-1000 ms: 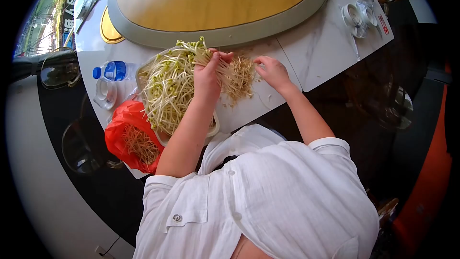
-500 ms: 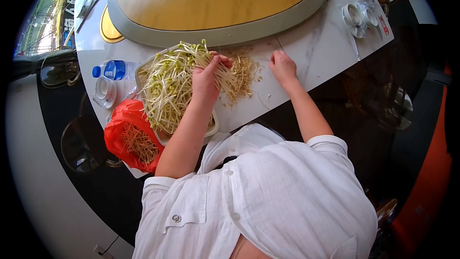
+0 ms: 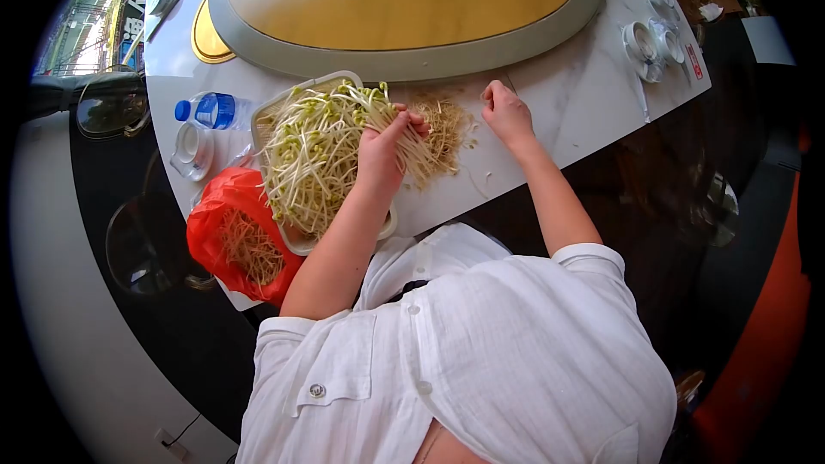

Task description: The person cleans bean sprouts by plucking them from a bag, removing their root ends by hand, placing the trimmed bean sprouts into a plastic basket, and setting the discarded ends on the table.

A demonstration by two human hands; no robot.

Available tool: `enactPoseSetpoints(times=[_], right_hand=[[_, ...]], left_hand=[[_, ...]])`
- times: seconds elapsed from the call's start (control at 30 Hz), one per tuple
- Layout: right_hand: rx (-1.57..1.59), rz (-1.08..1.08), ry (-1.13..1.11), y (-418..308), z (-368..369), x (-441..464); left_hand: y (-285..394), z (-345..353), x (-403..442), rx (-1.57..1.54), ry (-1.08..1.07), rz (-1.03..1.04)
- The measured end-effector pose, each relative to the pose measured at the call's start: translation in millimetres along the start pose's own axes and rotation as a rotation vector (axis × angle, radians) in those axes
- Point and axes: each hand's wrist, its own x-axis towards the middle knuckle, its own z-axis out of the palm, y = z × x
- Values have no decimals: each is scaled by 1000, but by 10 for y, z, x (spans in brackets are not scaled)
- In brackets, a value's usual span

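My left hand [image 3: 384, 148] is closed around a bunch of soybean sprouts [image 3: 417, 155], their pale stems poking out to the right and yellow-green heads out at the top. It hovers by the right side of a pale rectangular tray [image 3: 347, 77], which is heaped with more bean sprouts [image 3: 309, 150]. Just beyond the bunch, a pile of thin brownish sprout roots [image 3: 449, 129] lies on the marble-patterned table. Right of that pile, my right hand [image 3: 507, 114] is closed, fingers curled together; whatever may be pinched in them is too small to make out.
An open red plastic bag [image 3: 209, 222] holding thin root ends [image 3: 256, 251] stands at the table's left corner. Nearby are a blue-capped bottle [image 3: 212, 110] and a white cup [image 3: 192, 148]. A large gold-topped turntable [image 3: 404, 9] fills the back; wrapped tableware [image 3: 649, 47] lies right.
The view has shifted slightly, so the table sits a little further right. My left hand still grips the sprouts, and my right hand stays closed near the root pile.
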Motion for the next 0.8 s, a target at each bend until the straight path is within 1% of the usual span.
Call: enactPoseSetpoints(times=[0.03,0.1,0.2,0.33,0.4,0.43,0.5,0.53,0.6,0.63,0.67,0.7,0.73,0.77,0.8], right_hand=[[-1,-3,-2,5,-8,-17],[187,-20,23,27,-38,-22],[182,17,60,108,-26,11],[83,-17,119,46,139,59],[-148,-29,76,-12,245,73],[-146,-32,76,2,265,99],[-92,32,-69,21,287,196],[-90,27,-73,-41,190,192],[108,29,8,-159,-87,179],[105,22,4,-211,-170,158],[402,71,54,-248,-249,118],[698,120,108,-300,-350,67],[992,99,84,-450,-467,-9],[987,96,85,-565,-518,-67],[1142,75,112,-675,-544,-118]], left_hand=[[-8,-16,-9,-5,-8,-3],[-21,-27,-15,-19,7,-6],[-35,-35,-17,-32,30,-10],[-47,-29,-25,-18,22,-22],[-64,-10,-27,-23,20,-26],[-68,-1,-35,-25,19,-30],[-51,11,-46,-43,21,-38],[-43,21,-63,-64,22,-56],[-23,51,-90,-84,23,-74],[-20,58,-99,-103,20,-100],[-54,30,-88,-109,22,-98],[-116,-19,-57,-110,7,-178],[-133,3,-48,-111,-10,-258],[-174,41,-49,-116,-14,-257],[-182,157,-86,-88,3,-318]])
